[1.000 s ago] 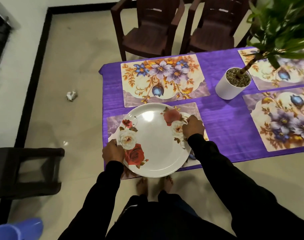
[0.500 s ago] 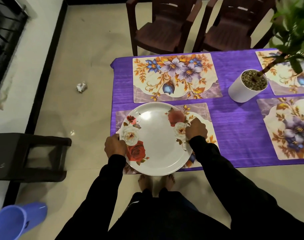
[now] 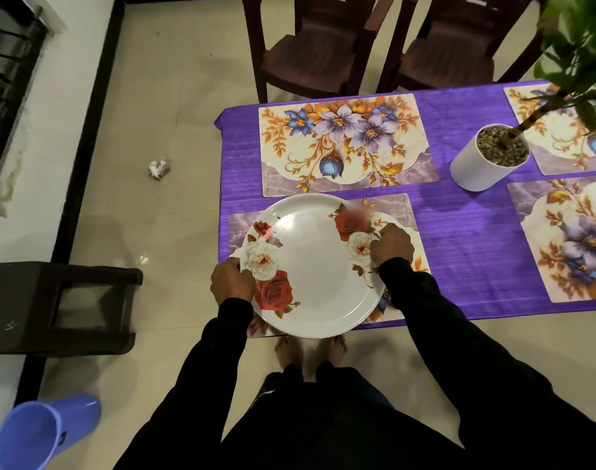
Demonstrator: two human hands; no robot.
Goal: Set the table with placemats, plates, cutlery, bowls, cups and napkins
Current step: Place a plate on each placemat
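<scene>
Four floral placemats [image 3: 347,147] lie on the desk [image 3: 459,232]; both grips, left hand [image 3: 232,283] and right hand [image 3: 391,245], hold the first rose-patterned plate [image 3: 313,266] at the near-left corner; cutlery, bowls, cups and napkins remain.

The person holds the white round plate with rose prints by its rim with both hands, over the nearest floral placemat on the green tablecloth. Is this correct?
Not quite: the head view shows a purple tablecloth, not green. The rest stands: the left hand and right hand grip the rim of the white round plate with rose prints over the nearest floral placemat.
</scene>
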